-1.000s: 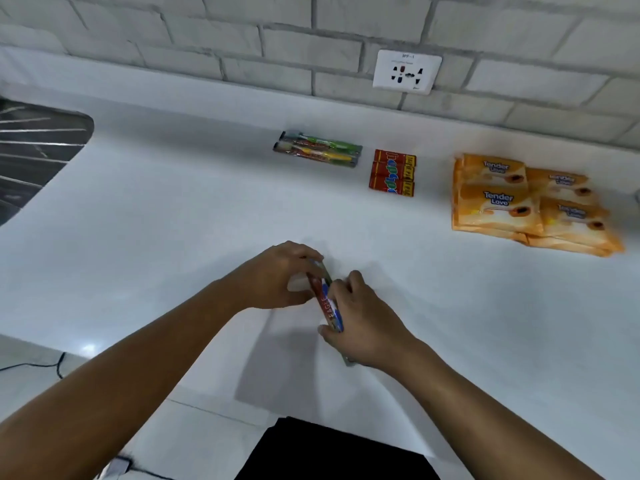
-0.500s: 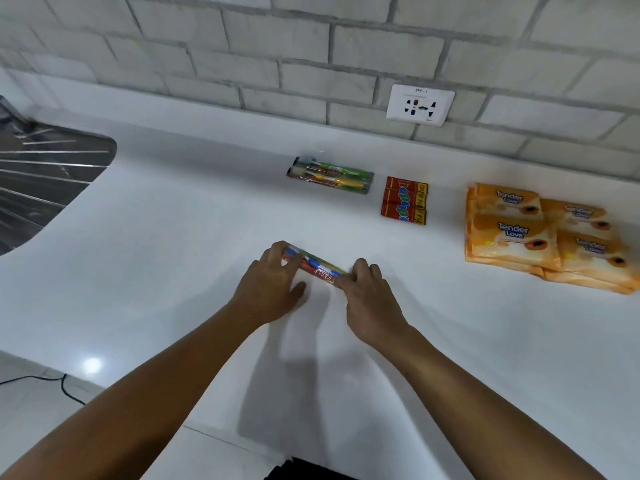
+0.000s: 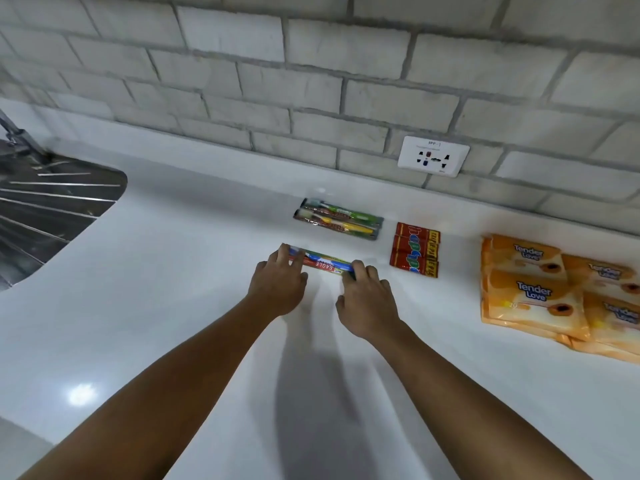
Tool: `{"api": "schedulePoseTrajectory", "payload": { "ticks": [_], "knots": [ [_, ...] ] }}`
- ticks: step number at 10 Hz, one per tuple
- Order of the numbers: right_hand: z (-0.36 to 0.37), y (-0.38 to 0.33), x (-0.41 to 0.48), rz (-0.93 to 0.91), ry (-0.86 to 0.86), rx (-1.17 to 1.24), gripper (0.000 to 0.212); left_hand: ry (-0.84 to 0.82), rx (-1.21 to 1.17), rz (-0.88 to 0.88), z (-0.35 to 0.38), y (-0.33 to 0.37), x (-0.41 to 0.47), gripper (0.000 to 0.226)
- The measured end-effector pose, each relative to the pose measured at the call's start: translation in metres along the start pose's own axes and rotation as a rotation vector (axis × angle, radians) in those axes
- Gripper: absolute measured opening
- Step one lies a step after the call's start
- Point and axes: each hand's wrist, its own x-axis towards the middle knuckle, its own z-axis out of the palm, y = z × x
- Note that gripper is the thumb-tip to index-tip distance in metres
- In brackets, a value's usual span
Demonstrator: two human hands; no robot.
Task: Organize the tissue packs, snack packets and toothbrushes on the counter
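Both bare arms reach forward from the bottom corners, the left forearm (image 3: pixel 166 386) and right forearm (image 3: pixel 460 393) drawing in toward each other until the hands sit near one another, backs turned up. The left hand (image 3: pixel 277 285) has its fingers (image 3: pixel 284 252) bent over the left end of a long, flat toothbrush pack of red, blue and green plastic (image 3: pixel 323 263), thumb tucked on the near side. The right hand (image 3: pixel 370 306) grips the pack's right end the same way, fingertips (image 3: pixel 358 268) curled onto it and its wrist straight.
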Motion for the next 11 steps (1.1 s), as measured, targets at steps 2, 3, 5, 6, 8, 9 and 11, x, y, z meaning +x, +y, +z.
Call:
{"api": "schedulePoseTrajectory", "payload": {
  "ticks": [2, 3, 5, 6, 8, 9, 11],
  "knots": [
    [-0.001, 0.018, 0.033, 0.046, -0.013, 0.022, 0.057, -0.037, -0.035, -0.031, -0.006, 0.003, 0.037, 0.055],
    [-0.004, 0.025, 0.046, 0.058, -0.041, 0.017, 0.058, -0.074, -0.044, -0.040, -0.013, 0.006, 0.052, 0.054],
    [-0.007, 0.029, 0.062, 0.094, -0.112, 0.055, 0.063, -0.089, -0.030, -0.044, -0.014, 0.008, 0.071, 0.056],
    [-0.006, 0.030, 0.064, 0.084, -0.125, 0.042, 0.064, -0.092, -0.037, -0.043, -0.011, 0.005, 0.075, 0.058],
    [-0.005, 0.028, 0.057, 0.063, -0.108, 0.025, 0.068, -0.134, -0.064, -0.021, -0.009, 0.000, 0.075, 0.065],
    [-0.005, 0.025, 0.043, 0.066, -0.089, 0.043, 0.073, -0.040, -0.108, -0.009, -0.015, 0.003, 0.060, 0.064],
    [-0.018, 0.022, 0.009, 0.107, -0.061, 0.078, 0.074, 0.061, -0.126, 0.065, -0.029, 0.017, 0.016, 0.067]
  ]
}}
